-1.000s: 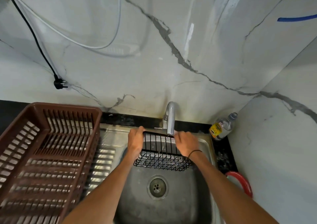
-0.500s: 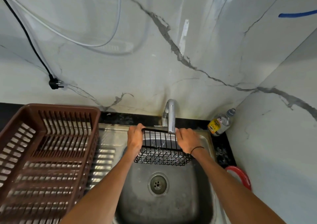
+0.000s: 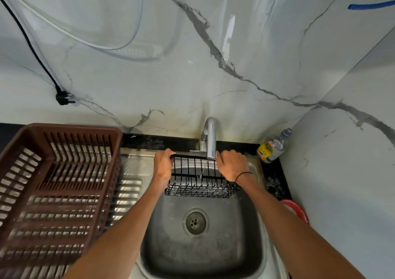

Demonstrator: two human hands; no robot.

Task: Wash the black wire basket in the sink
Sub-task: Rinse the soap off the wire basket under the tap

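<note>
water is now running: a thin stream drops from the tap [image 3: 210, 138] spout and lands on the black wire basket [image 3: 199, 179], splashing at its lower black bar. a second ago no stream was visible at the spout, so the rinse looks to have just begun. basket position is basically unchanged, held above the steel sink [image 3: 254, 255] basin at the back, right under the spout, tilted so its long side faces up toward the camera.

left hand [image 3: 163, 167] grips the basket's left end, fingers curled over the top rail. right hand [image 3: 232, 165] grips the right end the same way, black band on that wrist. both arms are steady across the frames.

judgement: early in the wash. stream hits only one narrow strip near the middle, so the basket would need shifting sideways or turning to wet the rest. drain [image 3: 195, 222] is open, no water pooling.

text: clear bottle [image 3: 272, 147] in the back right corner carries a yellow label, lettering too small to read. no brand visible on the basket, the tap or the brown plastic dish rack [image 3: 57, 184] to the left.
</note>
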